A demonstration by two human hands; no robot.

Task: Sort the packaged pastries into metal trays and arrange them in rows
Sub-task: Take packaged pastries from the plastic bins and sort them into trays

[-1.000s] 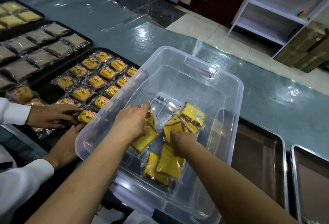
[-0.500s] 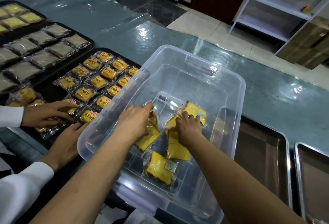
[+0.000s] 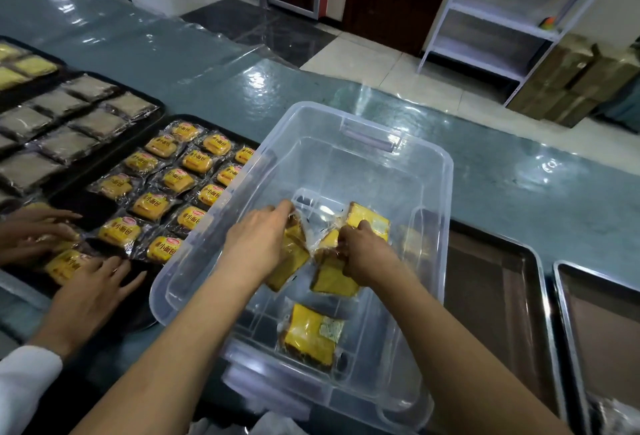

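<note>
Hands deep in the clear plastic bin, we pinched wrapped yellow cake slices, left hand and right hand, for the bare metal tray at three o'clock.

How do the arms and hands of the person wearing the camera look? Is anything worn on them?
Both forearms are bare as far as the view shows: no sleeves. The left hand and right hand have no gloves, and no rings, watch or bracelet can be seen. The white sleeve at the lower left belongs to another person.
</note>
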